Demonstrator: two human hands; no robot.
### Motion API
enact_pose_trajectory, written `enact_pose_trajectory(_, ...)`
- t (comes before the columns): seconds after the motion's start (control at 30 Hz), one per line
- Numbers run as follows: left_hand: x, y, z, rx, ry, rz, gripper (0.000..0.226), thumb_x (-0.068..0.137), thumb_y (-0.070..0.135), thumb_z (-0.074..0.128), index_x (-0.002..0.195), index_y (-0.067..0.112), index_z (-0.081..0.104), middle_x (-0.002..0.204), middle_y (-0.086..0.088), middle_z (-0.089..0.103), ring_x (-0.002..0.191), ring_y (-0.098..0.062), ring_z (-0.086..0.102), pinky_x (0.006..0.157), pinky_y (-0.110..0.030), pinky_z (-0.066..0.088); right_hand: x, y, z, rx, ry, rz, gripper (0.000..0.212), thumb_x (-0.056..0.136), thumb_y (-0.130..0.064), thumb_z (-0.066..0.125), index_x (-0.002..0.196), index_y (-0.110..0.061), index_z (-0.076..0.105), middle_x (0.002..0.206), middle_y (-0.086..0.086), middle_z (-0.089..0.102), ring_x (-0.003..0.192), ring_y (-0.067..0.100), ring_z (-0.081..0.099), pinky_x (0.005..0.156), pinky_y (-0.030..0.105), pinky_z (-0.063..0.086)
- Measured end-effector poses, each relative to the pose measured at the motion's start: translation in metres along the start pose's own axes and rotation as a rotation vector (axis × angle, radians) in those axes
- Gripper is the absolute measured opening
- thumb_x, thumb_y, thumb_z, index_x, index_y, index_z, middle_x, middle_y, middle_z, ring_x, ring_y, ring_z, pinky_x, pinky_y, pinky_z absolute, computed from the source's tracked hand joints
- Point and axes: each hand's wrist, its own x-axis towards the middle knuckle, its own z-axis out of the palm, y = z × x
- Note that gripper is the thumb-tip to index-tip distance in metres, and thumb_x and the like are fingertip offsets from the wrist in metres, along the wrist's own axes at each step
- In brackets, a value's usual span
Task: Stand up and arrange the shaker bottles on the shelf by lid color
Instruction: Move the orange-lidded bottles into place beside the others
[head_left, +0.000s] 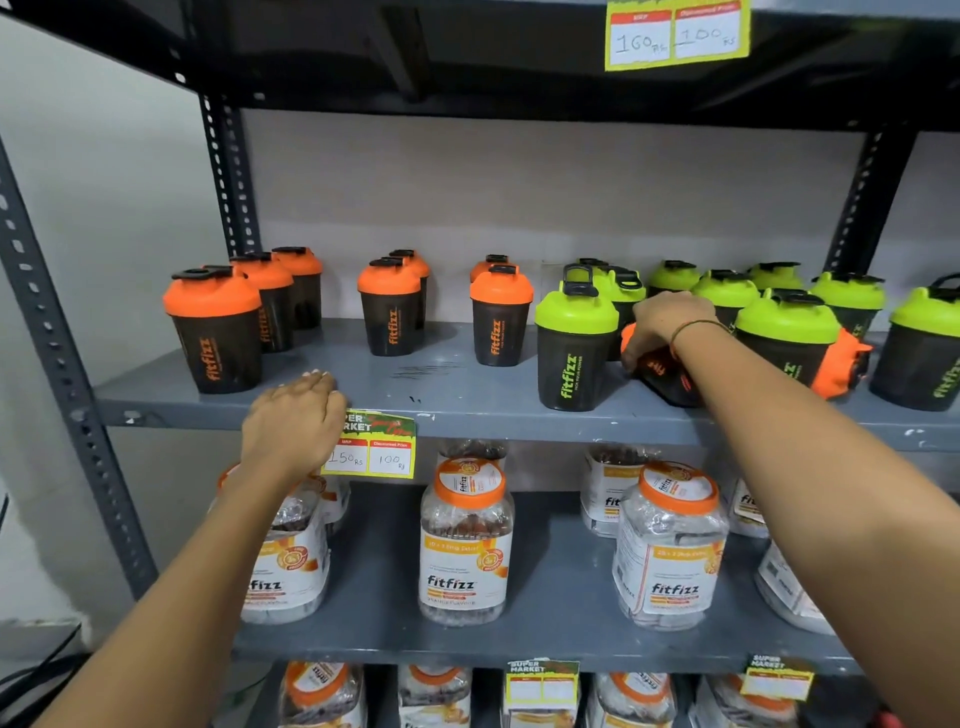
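Head view: right hand (667, 325) is closed over a tipped orange-lid bottle (662, 371) lying among the green-lid bottles (576, 343) on the right of the shelf (415, 395); left hand (296, 421) rests loosely curled and empty on the shelf's front edge. A second orange-lid bottle (841, 366) lies on its side further right. Bottles look like light, stiff, smooth plastic, probably empty, so they'd tip easily; best gripped around the dark body just under the lid.

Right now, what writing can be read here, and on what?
"fitfizz": black orange-lidded shaker bottle, black green-lidded shaker bottle.
"fitfizz": clear orange-capped jar.
"150 Rs", "100 Rs": yellow shelf-edge price tag.
"160 Rs", "100 Rs": yellow upper price tag.
Bottom tags: blurred.
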Motion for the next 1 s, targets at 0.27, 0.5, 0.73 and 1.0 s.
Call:
enact_pose_trajectory(0.27, 0.001, -0.001, 0.000, -0.008, -0.014, -0.008, 0.039, 0.098, 0.029, 0.029, 0.110, 0.010, 0.061, 0.117, -0.013, 0.066, 0.101, -0.028, 0.061, 0.089, -0.042, 0.044, -0.009, 0.011, -0.033, 0.219, 0.124, -0.129, 0.081, 0.060, -0.055, 0.082, 0.126, -0.018, 0.055, 0.130, 0.018, 0.061, 0.117, 0.038, 0.059, 0.090, 0.041, 0.051)
enact_pose_trajectory(0.5, 0.000, 0.000, -0.004, -0.012, -0.028, -0.004, 0.036, 0.097, 0.028, 0.029, 0.104, 0.011, 0.060, 0.110, -0.012, 0.065, 0.096, -0.027, 0.060, 0.087, -0.041, 0.044, -0.028, 0.020, -0.085, 0.689, 0.472, -0.157, 0.089, 0.062, -0.059, 0.081, 0.132, -0.017, 0.047, 0.134, 0.017, 0.052, 0.125, 0.041, 0.051, 0.102, 0.046, 0.043)
enact_pose_trajectory(0.73, 0.001, -0.001, -0.006, -0.014, -0.039, -0.012, 0.035, 0.096, 0.028, 0.029, 0.104, 0.010, 0.059, 0.110, -0.012, 0.065, 0.099, -0.028, 0.060, 0.089, -0.041, 0.043, -0.066, -0.027, -0.114, 1.146, 0.621, -0.340, 0.086, 0.057, -0.056, 0.084, 0.125, -0.018, 0.049, 0.127, 0.003, 0.055, 0.116, 0.022, 0.055, 0.099, 0.045, 0.049)
enact_pose_trajectory(1.0, 0.000, 0.001, -0.010, -0.017, -0.041, -0.036, 0.051, 0.088, 0.033, 0.017, 0.103, 0.010, 0.060, 0.113, -0.012, 0.066, 0.106, -0.028, 0.060, 0.093, -0.039, 0.043, -0.090, -0.146, -0.081, 1.168, 0.558, -0.619, 0.065, 0.063, -0.046, 0.087, 0.118, -0.025, 0.059, 0.120, 0.003, 0.055, 0.102, 0.009, 0.049, 0.085, 0.021, 0.037)
